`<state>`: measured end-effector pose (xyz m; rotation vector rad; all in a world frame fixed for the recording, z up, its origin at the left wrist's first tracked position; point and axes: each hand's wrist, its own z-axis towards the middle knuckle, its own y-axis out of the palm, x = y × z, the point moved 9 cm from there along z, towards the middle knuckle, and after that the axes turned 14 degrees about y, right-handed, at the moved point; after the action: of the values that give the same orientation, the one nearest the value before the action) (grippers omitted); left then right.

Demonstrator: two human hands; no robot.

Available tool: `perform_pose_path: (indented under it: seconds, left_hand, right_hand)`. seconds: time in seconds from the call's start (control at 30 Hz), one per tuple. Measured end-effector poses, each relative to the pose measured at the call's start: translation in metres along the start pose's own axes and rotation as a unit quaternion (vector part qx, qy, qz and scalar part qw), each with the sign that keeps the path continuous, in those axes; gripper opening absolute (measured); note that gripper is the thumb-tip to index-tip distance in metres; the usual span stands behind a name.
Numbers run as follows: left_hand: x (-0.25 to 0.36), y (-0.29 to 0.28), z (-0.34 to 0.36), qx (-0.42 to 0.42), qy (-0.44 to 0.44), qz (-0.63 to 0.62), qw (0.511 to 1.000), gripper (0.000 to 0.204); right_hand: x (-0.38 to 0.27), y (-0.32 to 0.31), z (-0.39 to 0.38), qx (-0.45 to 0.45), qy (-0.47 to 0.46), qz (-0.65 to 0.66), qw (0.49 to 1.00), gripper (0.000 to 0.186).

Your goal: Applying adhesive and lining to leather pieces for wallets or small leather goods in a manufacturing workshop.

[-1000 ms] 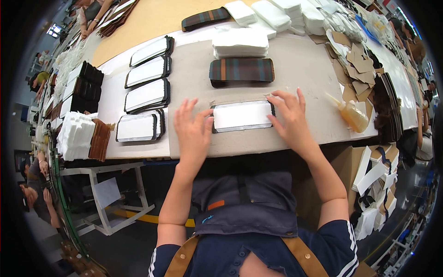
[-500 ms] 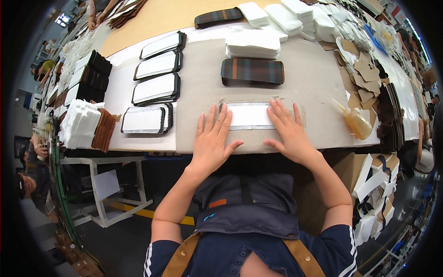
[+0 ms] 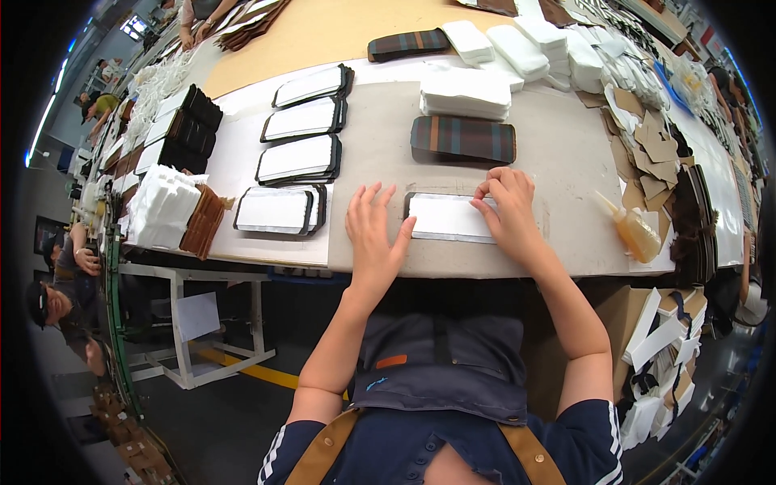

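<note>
A flat white panel with a dark rim [image 3: 443, 217] lies in front of me on the grey-beige work mat. My left hand [image 3: 373, 234] is at its left end, fingers spread, the thumb tip close to the panel's edge. Over the right end is my right hand [image 3: 511, 212], its fingers curled and the thumb meeting the index finger near the panel's far edge. What that pinch holds, if anything, is hidden. Just beyond the panel sits a stack of brown-and-teal plaid fabric pieces [image 3: 463, 140]. Behind it rises a stack of white padding pieces [image 3: 465, 93].
Left of the mat run several white-and-black layered panels [image 3: 273, 210]. Farther left stand white foam pieces [image 3: 164, 206] and brown strips [image 3: 204, 222]. At right are a bottle of amber liquid [image 3: 637, 234], cardboard scraps [image 3: 653, 153] and dark folded pieces [image 3: 695, 218]. Other people work around.
Both hands lay flat on the panel's ends before. My right hand has curled into a pinch, and my left has slid off the panel to its left. The view has shifted slightly.
</note>
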<state>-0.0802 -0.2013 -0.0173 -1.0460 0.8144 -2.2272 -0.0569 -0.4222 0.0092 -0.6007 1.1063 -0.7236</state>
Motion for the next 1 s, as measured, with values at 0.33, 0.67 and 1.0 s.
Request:
perform_pose_path:
  seconds: [0.33,0.67,1.0]
  left_hand:
    - [0.000,0.003,0.003,-0.007,-0.014,0.014,1.000,0.054]
    - [-0.008,0.001,0.001,0.003,-0.023,0.016,1.000,0.048]
    - [-0.008,-0.015,-0.009,0.004,-0.034,0.013,0.999,0.042]
  right_hand:
    - [0.007,0.009,0.001,-0.033,0.025,-0.014,0.999,0.015]
    - [-0.014,-0.005,-0.008,-0.028,-0.019,-0.014,0.999,0.016]
    - [-0.048,0.025,-0.062,-0.167,-0.100,-0.078,0.978,0.085]
